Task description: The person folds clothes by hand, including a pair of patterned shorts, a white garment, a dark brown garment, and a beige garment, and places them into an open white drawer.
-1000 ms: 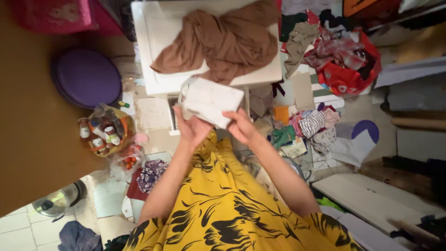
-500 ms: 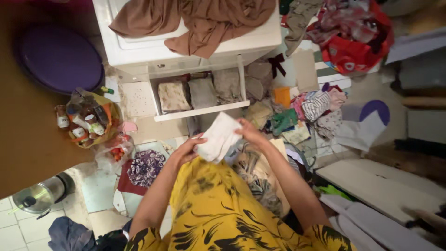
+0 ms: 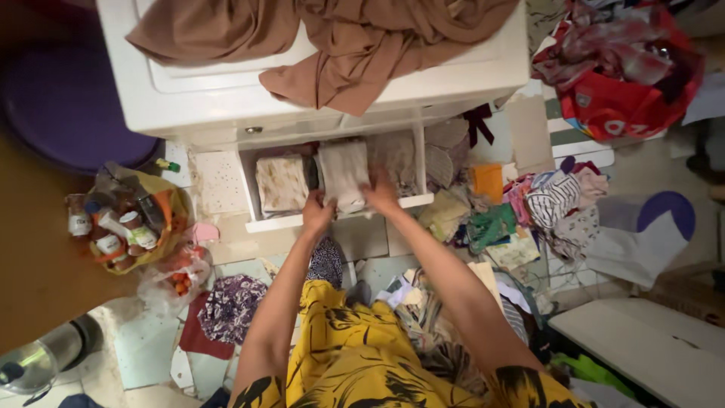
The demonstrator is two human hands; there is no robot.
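Both of my hands reach into an open white drawer (image 3: 264, 224) of a white plastic cabinet (image 3: 226, 106). My left hand (image 3: 317, 211) and my right hand (image 3: 380, 193) grip a pale folded cloth (image 3: 343, 172) from either side, standing it among other folded cloths in the drawer. A patterned folded cloth (image 3: 281, 181) sits to its left. A brown garment (image 3: 355, 45) lies draped over the cabinet top. My yellow and black dress (image 3: 362, 355) fills the bottom of the view.
A basket of small bottles (image 3: 121, 227) stands left of the drawer. A purple round lid (image 3: 68, 106) lies at the far left. Loose clothes (image 3: 544, 204) pile on the floor to the right, with a red bag (image 3: 627, 98) of clothes behind them.
My hands have carried the pale folded cloth from in front of my chest forward and down into the open drawer. The view has moved closer to the cabinet.
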